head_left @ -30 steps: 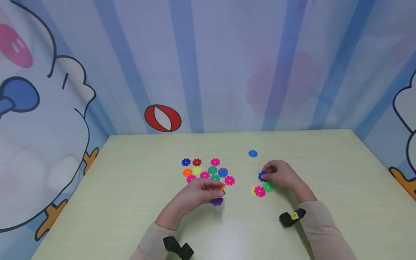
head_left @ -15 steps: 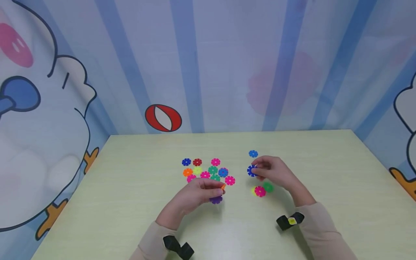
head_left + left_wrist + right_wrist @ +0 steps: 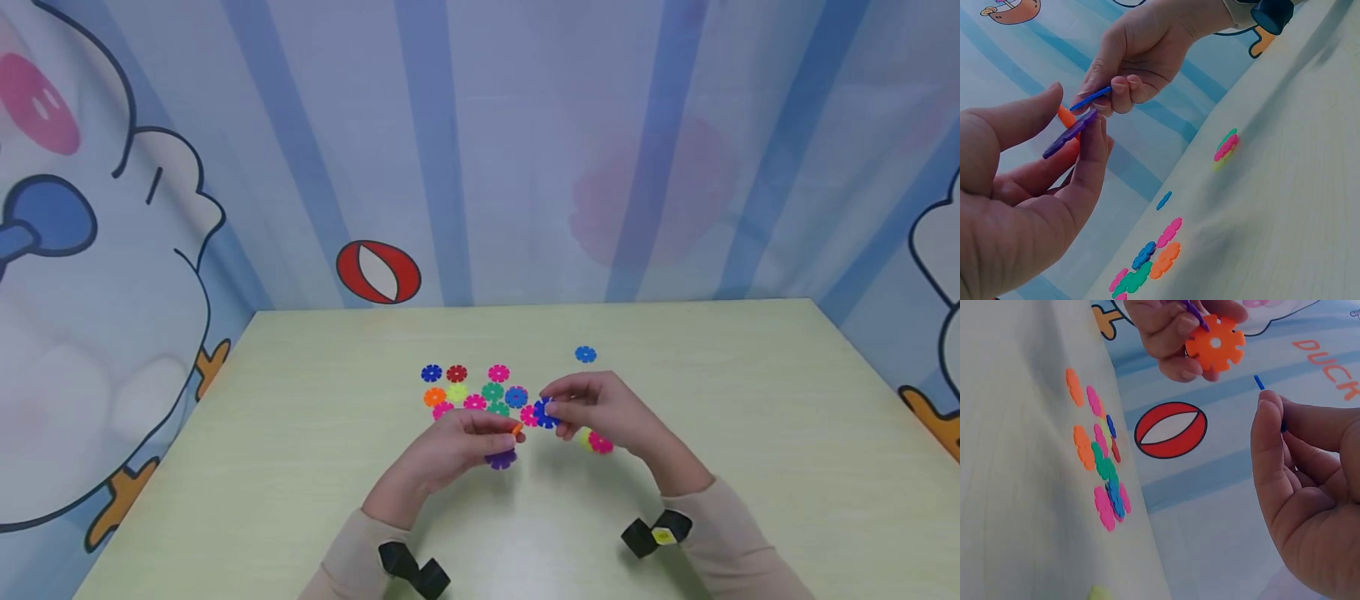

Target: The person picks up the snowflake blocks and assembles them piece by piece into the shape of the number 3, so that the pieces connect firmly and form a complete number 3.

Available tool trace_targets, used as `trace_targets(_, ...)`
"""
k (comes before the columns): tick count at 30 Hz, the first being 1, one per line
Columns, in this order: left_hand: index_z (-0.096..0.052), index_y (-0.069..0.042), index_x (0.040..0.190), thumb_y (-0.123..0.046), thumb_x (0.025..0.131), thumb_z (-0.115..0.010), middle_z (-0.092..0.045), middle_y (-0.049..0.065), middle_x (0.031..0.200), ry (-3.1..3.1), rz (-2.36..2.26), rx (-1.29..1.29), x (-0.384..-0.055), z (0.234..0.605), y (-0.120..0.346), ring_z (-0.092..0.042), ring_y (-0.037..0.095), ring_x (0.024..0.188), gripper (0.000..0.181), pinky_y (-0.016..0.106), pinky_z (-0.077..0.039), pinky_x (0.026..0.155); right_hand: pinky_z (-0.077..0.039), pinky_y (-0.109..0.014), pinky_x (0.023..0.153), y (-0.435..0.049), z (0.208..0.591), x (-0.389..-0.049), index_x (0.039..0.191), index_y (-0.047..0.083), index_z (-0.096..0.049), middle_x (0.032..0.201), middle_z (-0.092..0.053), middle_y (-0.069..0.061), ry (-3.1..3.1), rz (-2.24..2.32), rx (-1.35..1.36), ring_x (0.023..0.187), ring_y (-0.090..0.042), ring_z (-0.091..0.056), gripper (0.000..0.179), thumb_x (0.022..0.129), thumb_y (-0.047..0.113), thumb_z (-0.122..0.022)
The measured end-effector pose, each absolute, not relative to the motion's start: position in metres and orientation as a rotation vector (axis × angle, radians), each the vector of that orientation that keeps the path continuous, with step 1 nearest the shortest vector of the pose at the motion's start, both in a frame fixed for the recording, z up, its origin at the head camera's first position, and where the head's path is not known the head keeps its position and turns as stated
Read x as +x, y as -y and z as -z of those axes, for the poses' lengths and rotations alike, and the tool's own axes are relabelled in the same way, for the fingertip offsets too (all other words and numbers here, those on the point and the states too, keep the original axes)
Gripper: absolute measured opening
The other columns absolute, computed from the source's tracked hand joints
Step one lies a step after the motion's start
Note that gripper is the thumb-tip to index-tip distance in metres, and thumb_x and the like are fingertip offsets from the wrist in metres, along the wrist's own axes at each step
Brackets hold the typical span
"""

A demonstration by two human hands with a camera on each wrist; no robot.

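Note:
My left hand (image 3: pixel 465 446) pinches a purple notched disc (image 3: pixel 501 460) between thumb and fingers. An orange notched disc (image 3: pixel 1225 347) is joined to it at an angle, seen almost face-on in the right wrist view. From the right, my right hand (image 3: pixel 600 412) pinches a blue notched disc (image 3: pixel 543 412) between thumb and forefinger. Both hands are raised above the table. The blue disc is edge-on in the left wrist view, where it overlaps the far side of the purple one. Part of the orange disc is hidden by the left fingers in the head view.
Several notched discs lie loosely grouped beyond my left hand, among them a dark red one (image 3: pixel 457 373) and a pink one (image 3: pixel 498 372). A lighter blue disc (image 3: pixel 586 354) lies farther back. Beneath my right hand are a pink disc (image 3: pixel 601 442) and a yellow disc (image 3: pixel 586 439).
My right hand has carried the blue disc leftward, from above the green and pink discs to close beside my left hand. The left hand has hardly moved.

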State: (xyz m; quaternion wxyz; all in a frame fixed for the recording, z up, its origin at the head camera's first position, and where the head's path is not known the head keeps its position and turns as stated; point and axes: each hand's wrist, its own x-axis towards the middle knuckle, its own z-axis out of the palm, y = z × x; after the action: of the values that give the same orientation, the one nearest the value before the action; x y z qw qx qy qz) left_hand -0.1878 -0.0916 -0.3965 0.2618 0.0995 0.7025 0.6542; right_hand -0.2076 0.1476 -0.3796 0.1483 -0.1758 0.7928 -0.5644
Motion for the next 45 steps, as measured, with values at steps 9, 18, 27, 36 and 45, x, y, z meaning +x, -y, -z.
trace_targets(9,-0.061,0.005,0.124,-0.01,0.093,-0.063,-0.068,0.014,0.11,-1.897,-1.767,0.299,-0.187,0.397,0.091,-0.066,0.027,0.102,0.034,0.031,-0.054,0.088,-0.058,-0.035,0.071,-0.141,0.38,-0.204,0.116,-0.009,-0.062,0.085,-0.068,-0.01,-2.223,1.639,-0.578,0.067,-0.017,-0.066,0.03,0.092,0.009,-0.064)
trace_targets(18,-0.065,0.002,0.121,-0.011,0.093,-0.063,-0.069,0.014,0.108,-1.949,-1.722,0.342,-0.187,0.398,0.091,-0.067,0.017,0.094,0.031,0.031,-0.054,0.087,-0.059,-0.038,0.071,-0.137,0.386,-0.205,0.112,-0.006,-0.065,0.083,-0.069,-0.008,-2.209,1.627,-0.582,0.069,-0.026,-0.068,0.027,0.09,0.01,-0.067)
trace_targets(27,-0.066,0.003,0.118,-0.01,0.093,-0.063,-0.068,0.023,0.11,-1.987,-1.722,0.36,-0.186,0.399,0.091,-0.069,0.017,0.09,0.029,0.031,-0.055,0.086,-0.058,-0.035,0.07,-0.133,0.385,-0.2,0.112,-0.008,-0.066,0.085,-0.071,-0.013,-2.209,1.627,-0.596,0.066,-0.018,-0.067,0.026,0.091,0.008,-0.065)
trace_targets(36,-0.069,0.001,0.115,-0.011,0.091,-0.065,-0.069,0.021,0.108,-2.071,-1.665,0.34,-0.186,0.403,0.088,-0.068,0.016,0.09,0.027,0.028,-0.054,0.082,-0.058,-0.031,0.068,-0.131,0.386,-0.199,0.11,-0.008,-0.067,0.086,-0.072,-0.015,-2.21,1.649,-0.583,0.063,-0.015,-0.065,0.024,0.091,0.006,-0.065)
trace_targets(45,-0.069,0.004,0.112,-0.011,0.091,-0.065,-0.069,0.021,0.105,-2.075,-1.697,0.35,-0.185,0.403,0.086,-0.064,0.011,0.083,0.026,0.024,-0.053,0.075,-0.057,-0.029,0.068,-0.128,0.392,-0.198,0.109,-0.009,-0.068,0.087,-0.072,-0.015,-2.245,1.663,-0.527,0.063,-0.015,-0.065,0.023,0.09,0.004,-0.065)
